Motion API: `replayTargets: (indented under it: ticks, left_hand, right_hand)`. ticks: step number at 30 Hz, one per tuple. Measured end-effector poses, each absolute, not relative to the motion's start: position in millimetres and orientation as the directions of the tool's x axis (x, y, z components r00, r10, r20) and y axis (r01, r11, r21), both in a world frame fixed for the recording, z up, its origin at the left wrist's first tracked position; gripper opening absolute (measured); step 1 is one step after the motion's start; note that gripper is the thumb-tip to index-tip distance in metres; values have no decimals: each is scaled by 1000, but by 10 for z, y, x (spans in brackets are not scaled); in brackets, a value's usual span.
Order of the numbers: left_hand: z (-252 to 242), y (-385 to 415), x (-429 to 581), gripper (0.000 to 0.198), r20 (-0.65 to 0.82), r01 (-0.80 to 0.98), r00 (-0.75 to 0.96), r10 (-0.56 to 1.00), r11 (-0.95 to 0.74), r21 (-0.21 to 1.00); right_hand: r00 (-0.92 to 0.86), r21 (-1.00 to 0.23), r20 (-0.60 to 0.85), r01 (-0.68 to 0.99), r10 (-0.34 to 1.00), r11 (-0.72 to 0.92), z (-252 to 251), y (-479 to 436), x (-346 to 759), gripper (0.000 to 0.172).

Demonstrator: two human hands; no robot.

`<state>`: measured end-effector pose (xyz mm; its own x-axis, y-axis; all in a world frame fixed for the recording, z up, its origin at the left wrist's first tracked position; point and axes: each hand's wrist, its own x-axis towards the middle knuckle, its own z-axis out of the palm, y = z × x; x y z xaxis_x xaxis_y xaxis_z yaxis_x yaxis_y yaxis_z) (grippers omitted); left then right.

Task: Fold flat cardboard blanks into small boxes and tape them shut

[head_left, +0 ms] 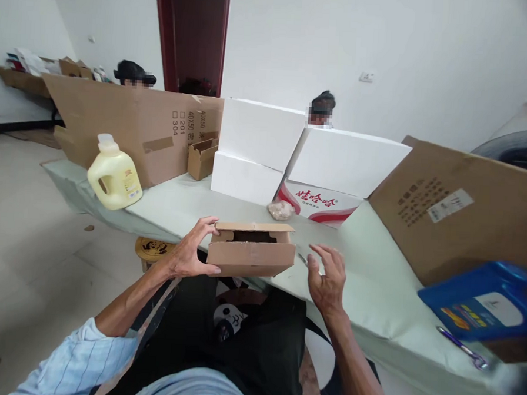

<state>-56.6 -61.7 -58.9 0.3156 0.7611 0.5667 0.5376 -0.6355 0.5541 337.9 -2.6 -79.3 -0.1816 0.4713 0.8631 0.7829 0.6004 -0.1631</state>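
Note:
A small brown cardboard box [252, 253] is at the table's near edge, its top partly open with a dark gap between the flaps. My left hand [190, 249] grips the box's left end, thumb low on the front and fingers on the upper back corner. Just right of the box, my right hand [328, 277] is apart from it, fingers spread and slightly curled, holding nothing. Between that hand and the box lies a thin metal item [303, 259], too small to name. What is inside the box cannot be made out.
On the table stand a yellow jug [122, 181], a small open carton [202, 159], white boxes [251, 176], a clear plastic-wrapped lump [281, 209], a blue jug [483, 300] and a purple-handled tool [461, 347]. Large cardboard panels [462, 202] flank them. Two people sit beyond.

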Motion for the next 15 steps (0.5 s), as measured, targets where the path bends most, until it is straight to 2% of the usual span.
replayTargets:
  ticks: [2, 5, 9, 12, 15]
  left_hand:
    - [-530, -602, -588, 64, 566, 555, 330, 755, -640, 531]
    - [-388, -597, -609, 60, 553, 614, 332, 764, -620, 488]
    - [-142, -635, -508, 62, 573, 725, 342, 745, -597, 344]
    - [-2, -630, -335, 47, 558, 741, 414, 719, -622, 252]
    - [62, -562, -178, 35, 533, 732, 440, 723, -632, 253]
  right_hand:
    - [-357, -67, 825, 708, 438, 703, -569, -144, 3065, 35]
    - [-486, -18, 750, 662, 448, 749, -349, -232, 2754, 46]
    - [-496, -16, 722, 685, 482, 728, -289, -192, 2632, 41]
    - [-483, -33, 718, 696, 502, 717, -292, -178, 2582, 32]
    - [-486, -37, 712, 695, 507, 718, -281, -216, 2500, 30]
